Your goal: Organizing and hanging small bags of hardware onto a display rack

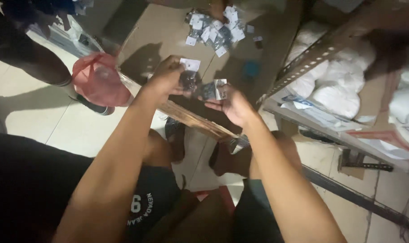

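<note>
We handle small packets over the cardboard.
Our left hand point(166, 78) pinches 1 small packet point(188, 74); our right hand point(233, 105) grips another packet point(211, 90); the pile point(215, 27) lies beyond.

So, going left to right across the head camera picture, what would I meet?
Red plastic bag → left hand holding a small packet → right hand with another packet → slotted metal shelf bar → white bags on the shelf.
</note>
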